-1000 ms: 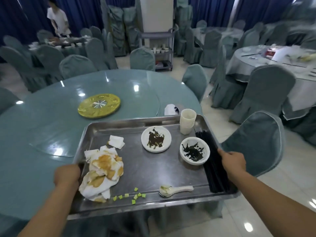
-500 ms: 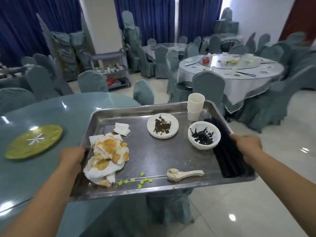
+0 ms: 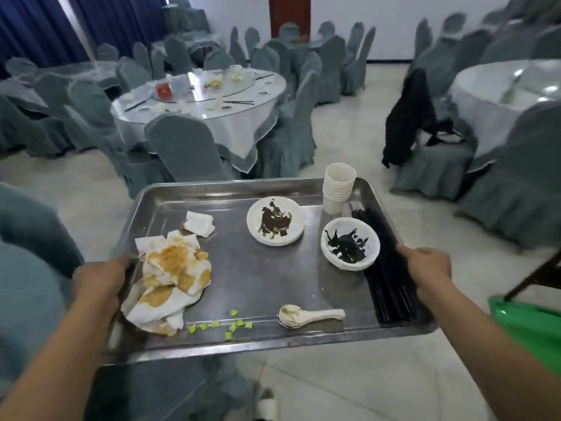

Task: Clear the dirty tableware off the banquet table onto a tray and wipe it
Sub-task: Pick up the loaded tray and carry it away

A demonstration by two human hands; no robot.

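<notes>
Rectangular stainless-steel tray (image 3: 261, 287) of dirty white tableware, left hand (image 3: 98, 285) gripping left rim, right hand (image 3: 428, 270) gripping right rim beside black chopsticks (image 3: 387, 278)

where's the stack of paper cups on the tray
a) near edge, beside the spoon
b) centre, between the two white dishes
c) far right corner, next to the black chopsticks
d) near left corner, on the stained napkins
c: the stack of paper cups stands upright in the far right corner of the tray, right by the far ends of the black chopsticks.
</notes>
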